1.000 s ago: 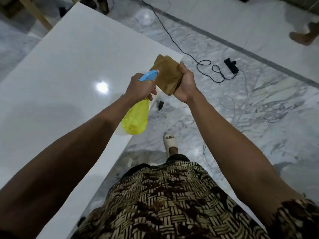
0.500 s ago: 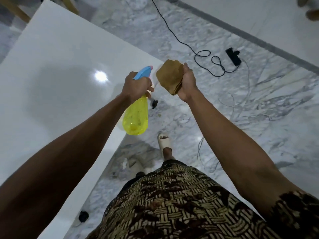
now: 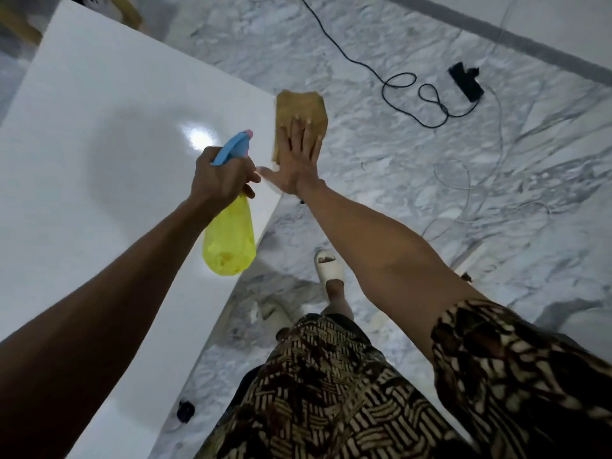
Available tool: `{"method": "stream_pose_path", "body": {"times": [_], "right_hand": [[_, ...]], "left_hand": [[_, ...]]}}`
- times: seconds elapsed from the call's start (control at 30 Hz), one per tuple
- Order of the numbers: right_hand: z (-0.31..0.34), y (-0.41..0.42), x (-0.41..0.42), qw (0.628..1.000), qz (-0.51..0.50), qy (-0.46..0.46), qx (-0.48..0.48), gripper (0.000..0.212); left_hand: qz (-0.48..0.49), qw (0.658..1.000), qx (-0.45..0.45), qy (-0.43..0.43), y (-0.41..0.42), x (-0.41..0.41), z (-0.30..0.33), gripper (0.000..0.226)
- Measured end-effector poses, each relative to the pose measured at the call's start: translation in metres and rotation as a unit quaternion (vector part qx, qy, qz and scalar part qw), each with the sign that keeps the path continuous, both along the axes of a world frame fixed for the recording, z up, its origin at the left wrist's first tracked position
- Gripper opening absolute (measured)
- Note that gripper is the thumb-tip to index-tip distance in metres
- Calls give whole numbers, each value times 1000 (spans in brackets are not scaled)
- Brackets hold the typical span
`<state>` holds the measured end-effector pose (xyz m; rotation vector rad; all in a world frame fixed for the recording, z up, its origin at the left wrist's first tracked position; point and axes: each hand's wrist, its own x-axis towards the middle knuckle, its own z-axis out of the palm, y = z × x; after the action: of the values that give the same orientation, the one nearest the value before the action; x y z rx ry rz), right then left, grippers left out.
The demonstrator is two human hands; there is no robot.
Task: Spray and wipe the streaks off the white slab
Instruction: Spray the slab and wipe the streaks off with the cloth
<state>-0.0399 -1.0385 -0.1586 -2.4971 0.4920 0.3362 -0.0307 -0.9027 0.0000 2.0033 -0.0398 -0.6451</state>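
Right hand [image 3: 299, 160] lies flat, fingers spread, pressing a tan cloth [image 3: 301, 111] onto the white slab's [image 3: 99, 154] corner at 12 o'clock. Left hand [image 3: 222, 175], at its 9 o'clock, is wrapped around a yellow spray bottle [image 3: 230, 240] with a blue trigger head, above the glossy surface.

The white slab [image 3: 99, 134] runs off the picture's edge at 9 o'clock, the left hand [image 3: 222, 177] covers the neck and trigger of the yellow spray bottle [image 3: 230, 240], the flat right hand [image 3: 296, 160] hides the near part of the brown cloth [image 3: 299, 106], and any streaks are too faint to tell.
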Motion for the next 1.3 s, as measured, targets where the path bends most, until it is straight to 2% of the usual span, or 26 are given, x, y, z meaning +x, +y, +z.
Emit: {"method": "stream_pose_path", "body": {"times": [0.1, 0.17, 0.23, 0.3, 0.4, 0.5, 0.63, 0.73, 0.9, 0.97, 1.07, 1.3], "right_hand": [[9, 4, 6, 995, -71, -59, -40, 82], [16, 2, 18, 989, -103, -56, -87, 90], [18, 1, 30, 986, -140, -31, -79, 102], [16, 3, 37, 981, -180, -14, -73, 104], [12, 8, 37, 974, -204, -25, -96, 81], [5, 9, 37, 966, -225, -81, -95, 56], [-7, 14, 37, 947, -271, -144, -93, 59], [-12, 17, 34, 945, -268, -158, -101, 58], [-15, 19, 28, 959, -216, -140, -115, 56], [-14, 21, 24, 965, -192, -143, -109, 54], [-15, 26, 17, 967, -182, -148, -100, 54], [-15, 61, -8, 968, -179, -164, -67, 56]], "left_hand": [[13, 1000, 28, 0, 12, 2, -6, 55], [6, 999, 34, -2, 19, 2, -10, 53], [-1, 999, 35, -6, 24, 0, -12, 52], [-4, 999, 32, -2, 27, -2, -13, 53], [8, 1000, 19, 17, 28, -5, -9, 56], [21, 999, 22, 14, 31, -3, -9, 45], [22, 999, 30, 15, 37, -3, -9, 63], [8, 1000, 22, 4, 44, -4, -11, 63], [-6, 999, 49, -5, 53, -4, -14, 36], [-7, 999, 49, 4, 55, -7, -12, 41], [-17, 999, 42, 13, 57, -13, -11, 61], [-24, 999, 39, 14, 62, -25, -11, 63]]}}
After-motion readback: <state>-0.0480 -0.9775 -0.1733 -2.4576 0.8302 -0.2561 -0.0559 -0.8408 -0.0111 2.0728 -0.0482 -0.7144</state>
